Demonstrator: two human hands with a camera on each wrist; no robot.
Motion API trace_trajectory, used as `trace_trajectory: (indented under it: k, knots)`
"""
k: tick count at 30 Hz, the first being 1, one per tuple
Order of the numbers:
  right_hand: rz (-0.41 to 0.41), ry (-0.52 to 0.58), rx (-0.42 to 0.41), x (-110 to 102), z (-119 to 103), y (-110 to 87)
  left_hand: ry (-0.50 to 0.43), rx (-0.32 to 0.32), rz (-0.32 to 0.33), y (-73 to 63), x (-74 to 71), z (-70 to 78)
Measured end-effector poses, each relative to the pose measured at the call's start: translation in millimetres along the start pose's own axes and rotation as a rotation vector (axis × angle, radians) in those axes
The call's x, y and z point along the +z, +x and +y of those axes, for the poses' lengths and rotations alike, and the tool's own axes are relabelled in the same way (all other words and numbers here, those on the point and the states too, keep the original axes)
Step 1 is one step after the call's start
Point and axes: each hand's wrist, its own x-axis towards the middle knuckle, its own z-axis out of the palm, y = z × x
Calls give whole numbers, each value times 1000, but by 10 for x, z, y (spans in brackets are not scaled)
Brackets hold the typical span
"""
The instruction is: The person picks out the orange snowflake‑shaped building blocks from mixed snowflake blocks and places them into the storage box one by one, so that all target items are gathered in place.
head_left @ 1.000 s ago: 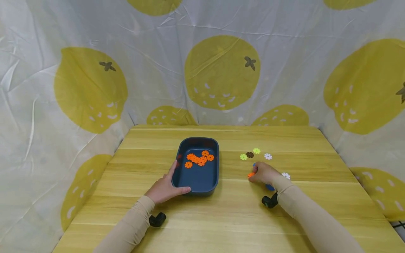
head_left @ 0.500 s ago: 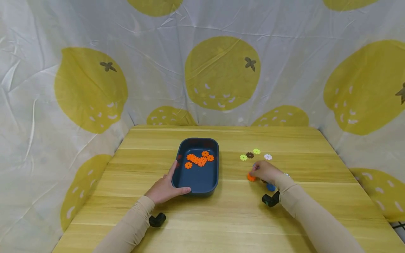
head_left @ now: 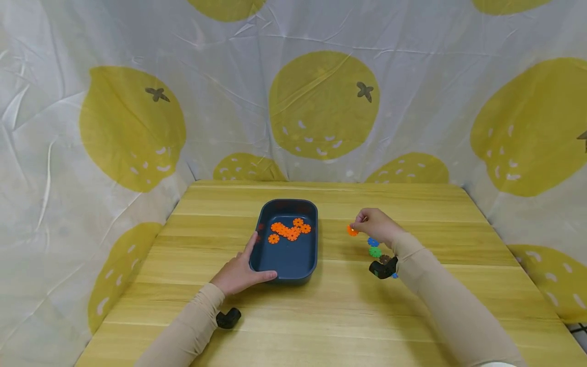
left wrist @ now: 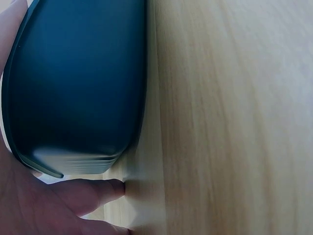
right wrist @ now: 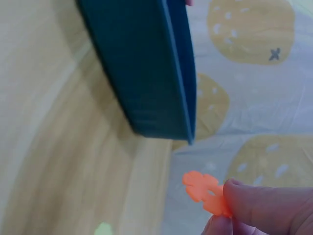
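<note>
A dark blue tray (head_left: 286, 262) stands on the wooden table with several orange snowflake discs (head_left: 292, 233) inside. My left hand (head_left: 237, 275) rests against its near left corner, fingers stretched along the side and thumb at the near edge. In the left wrist view the fingers (left wrist: 100, 190) lie beside the tray's wall. To the right of the tray, my right hand (head_left: 379, 224) pinches one orange snowflake disc (right wrist: 199, 188) between thumb and fingertips, raised off the table. Under this hand lie a blue disc (head_left: 373, 241), a green disc (head_left: 375, 252) and a brown disc (head_left: 384, 259).
Black wrist mounts (head_left: 228, 318) sit at both wrists. Part of another blue disc (head_left: 395, 275) shows by the right one. A pale green disc (right wrist: 103, 228) peeks in at the bottom of the right wrist view. A lemon-print curtain (head_left: 220, 102) surrounds the table's back and sides.
My right hand has lifted the orange disc and moved away from me and slightly left, uncovering the blue and green discs and covering the yellow-green and white ones. The left hand stays put.
</note>
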Motion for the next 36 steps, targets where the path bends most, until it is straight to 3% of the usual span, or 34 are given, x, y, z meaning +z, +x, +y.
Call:
trace_trajectory:
  k: [8, 14, 19, 27, 36]
  knots:
    - [-12, 5, -35, 43, -386, 197, 4, -5, -3, -8, 0, -10]
    - [-36, 128, -38, 186, -612, 424, 7, -9, -5, -14, 2, -15]
    - [-51, 217, -10, 404, -719, 621, 3, -16, -6, -19, 5, -1]
    - [-7, 173, -10, 721, -874, 829, 3, -11, -11, 0, 8, 0]
    - [25, 177, -22, 897, -872, 977, -4, -8, -18, -5, -15, 0]
